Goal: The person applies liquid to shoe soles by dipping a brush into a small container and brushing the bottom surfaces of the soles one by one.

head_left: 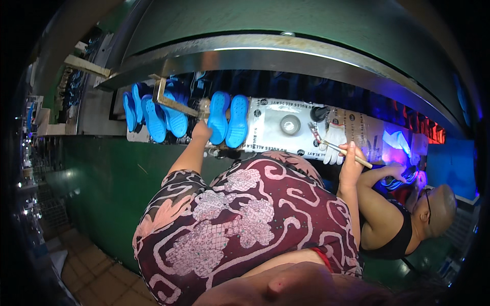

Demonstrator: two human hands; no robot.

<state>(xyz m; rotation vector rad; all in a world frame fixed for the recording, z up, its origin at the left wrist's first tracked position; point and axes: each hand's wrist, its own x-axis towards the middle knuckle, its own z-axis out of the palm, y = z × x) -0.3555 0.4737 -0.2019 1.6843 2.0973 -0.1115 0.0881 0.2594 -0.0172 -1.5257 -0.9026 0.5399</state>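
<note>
My left hand point(201, 132) is beside the left edge of a blue shoe sole point(218, 120); its fingers are mostly hidden, so its grip is unclear. Right next to that sole lies a second blue sole point(238, 122). In my right hand point(352, 157) is a thin brush point(363, 162) with a pale wooden handle, its tip pointing left over white work gloves point(334, 140). Left of the gloves stands a round grey pot point(290, 124) on the white printed sheet point(265, 140). A slim red-and-silver tool point(314, 133) lies between pot and gloves.
More blue soles point(154, 120) are grouped at the left, under a bent metal bracket point(176, 103). A long metal rail point(245, 53) runs across behind the work surface. To my right, close by, a co-worker point(395, 214) handles something under violet-blue light. A dark cup point(320, 113) stands behind the gloves.
</note>
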